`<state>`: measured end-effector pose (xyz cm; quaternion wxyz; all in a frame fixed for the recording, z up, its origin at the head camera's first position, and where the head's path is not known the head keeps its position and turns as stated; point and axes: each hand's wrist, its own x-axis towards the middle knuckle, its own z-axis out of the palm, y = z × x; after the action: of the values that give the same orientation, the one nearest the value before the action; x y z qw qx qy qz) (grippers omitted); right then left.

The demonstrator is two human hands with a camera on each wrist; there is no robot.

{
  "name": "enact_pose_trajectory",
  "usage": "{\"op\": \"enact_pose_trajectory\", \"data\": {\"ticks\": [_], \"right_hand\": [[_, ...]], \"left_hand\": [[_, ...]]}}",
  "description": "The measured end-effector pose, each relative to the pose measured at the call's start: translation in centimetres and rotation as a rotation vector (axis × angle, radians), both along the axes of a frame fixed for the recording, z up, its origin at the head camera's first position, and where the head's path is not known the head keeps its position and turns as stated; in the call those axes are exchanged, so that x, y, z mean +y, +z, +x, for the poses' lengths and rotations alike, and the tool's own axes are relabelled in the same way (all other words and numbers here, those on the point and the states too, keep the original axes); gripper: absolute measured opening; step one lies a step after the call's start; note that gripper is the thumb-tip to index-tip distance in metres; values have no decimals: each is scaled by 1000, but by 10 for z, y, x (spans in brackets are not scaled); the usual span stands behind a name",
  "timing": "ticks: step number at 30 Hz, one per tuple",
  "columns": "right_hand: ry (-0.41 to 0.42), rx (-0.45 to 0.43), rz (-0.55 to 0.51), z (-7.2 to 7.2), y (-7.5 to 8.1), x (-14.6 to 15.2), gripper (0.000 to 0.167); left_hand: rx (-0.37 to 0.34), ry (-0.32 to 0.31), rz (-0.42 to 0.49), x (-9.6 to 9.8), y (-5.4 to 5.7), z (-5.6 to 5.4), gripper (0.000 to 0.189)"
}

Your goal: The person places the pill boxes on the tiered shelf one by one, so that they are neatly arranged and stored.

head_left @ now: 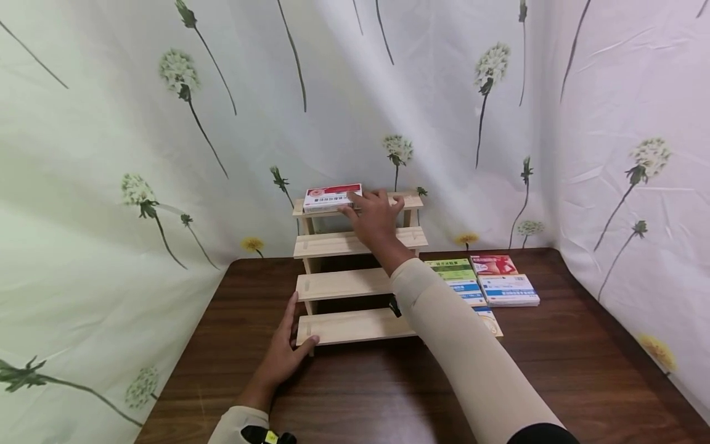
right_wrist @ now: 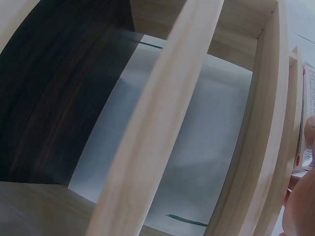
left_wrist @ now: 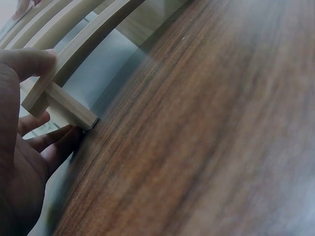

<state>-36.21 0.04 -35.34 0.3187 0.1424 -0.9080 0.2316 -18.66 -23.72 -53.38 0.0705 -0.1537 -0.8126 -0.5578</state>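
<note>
A stepped wooden rack (head_left: 344, 285) stands on the table. On its top step, at the left end, lies a red-and-white medicine box (head_left: 326, 198). My right hand (head_left: 377, 219) holds the right end of that box between thumb and fingers. In the right wrist view only part of the box (right_wrist: 309, 93) and a bit of the hand (right_wrist: 300, 204) show at the right edge. Down at the rack's lower left corner, my left hand (head_left: 284, 354) grips the frame. The left wrist view shows the thumb on the lowest step (left_wrist: 74, 54) and fingers beside the leg (left_wrist: 74, 109).
Right of the rack lie several flat boxes: a green one (head_left: 452, 267), a red one (head_left: 493, 265), a blue-and-white stack (head_left: 507, 288) and others partly behind my right sleeve (head_left: 460, 345). A flower-patterned cloth (head_left: 333, 135) hangs behind the dark wooden table (head_left: 599, 370).
</note>
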Motion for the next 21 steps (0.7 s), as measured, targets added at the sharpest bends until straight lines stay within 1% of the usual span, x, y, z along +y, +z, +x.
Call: {"op": "enact_pose_trajectory", "data": {"ticks": [5,11,16,21], "right_hand": [[-13,-8,22,2,0,-1,55],[-37,-1,47,0,-2,1,55],[-38,5,65,-1,-3,1,57],[-63,-3,95,-3,-3,-1,59]], "left_hand": [[0,-1,-9,-1,1,2,106],[-12,3,-19,0,2,1,106],[-3,0,-12,-1,1,0,106],[-18,-4,7,-2,1,0,107]]}}
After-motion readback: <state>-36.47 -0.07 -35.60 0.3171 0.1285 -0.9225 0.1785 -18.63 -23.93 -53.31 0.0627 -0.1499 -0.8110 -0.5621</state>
